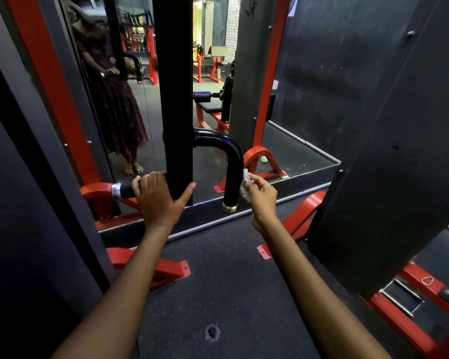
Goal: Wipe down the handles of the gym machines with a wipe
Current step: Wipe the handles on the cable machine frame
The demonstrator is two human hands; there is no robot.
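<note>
Nearest the camera, two bare forearms reach forward over the dark rubber floor toward a black and red gym machine. The left hand rests against the black vertical pad, thumb spread to the right of the pad's lower end and the other fingers reaching to its left, where they lie over the left handle, a black grip with a silver collar. Whether those fingers are curled round that grip or simply laid on it cannot be told from here; the hand looks placed there to steady the pad and keep the machine from swinging during the wiping.

The right hand pinches a crumpled white wipe between thumb and fingertips, clenched on it, and presses it against the right side of the curved black handle. The wipe sits at the fingertips, touching the handle's upright lower stretch, above its brass-coloured end cap. Holding the wipe bunched gives a firm pad to rub along the tube, so the step in hand is probably wiping this right handle.

No containers show; no wipe packet or bin is in view.

Beyond the fingers stands a mirror framed by a red upright, reflecting the person and more red benches
</note>
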